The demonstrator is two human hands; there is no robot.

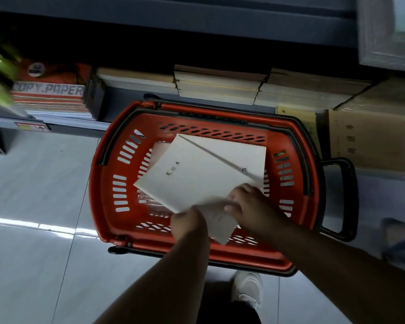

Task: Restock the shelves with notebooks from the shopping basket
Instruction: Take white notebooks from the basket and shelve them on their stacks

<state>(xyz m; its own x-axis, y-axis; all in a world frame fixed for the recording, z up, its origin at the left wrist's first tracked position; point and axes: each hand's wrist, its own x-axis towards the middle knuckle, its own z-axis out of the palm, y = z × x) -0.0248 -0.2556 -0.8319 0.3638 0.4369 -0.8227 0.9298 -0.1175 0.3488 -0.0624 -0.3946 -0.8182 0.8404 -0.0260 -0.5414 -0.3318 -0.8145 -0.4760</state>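
The white notebooks [197, 174] sit tilted above the red basket [108, 160], just short of the low shelf [80, 126] beyond it. They look thin, light and slightly floppy, with smooth covers apt to slide, so a pinch along the near edge suits them. The right hand [250, 206] curls its fingers on the near corner. Blur hides the fingers of the left hand [189, 223], so I cannot tell its grip or how many notebooks there are.

The basket [103, 206] sits mid-frame on the floor [33, 183], notebooks [197, 174] in it, my left hand [188, 224] and right hand [250, 206] gripping their lower edge. Above it, the shelf [124, 101] carries book stacks [220, 85]; copy paper [49, 94] upper left, carton [372, 141] right.
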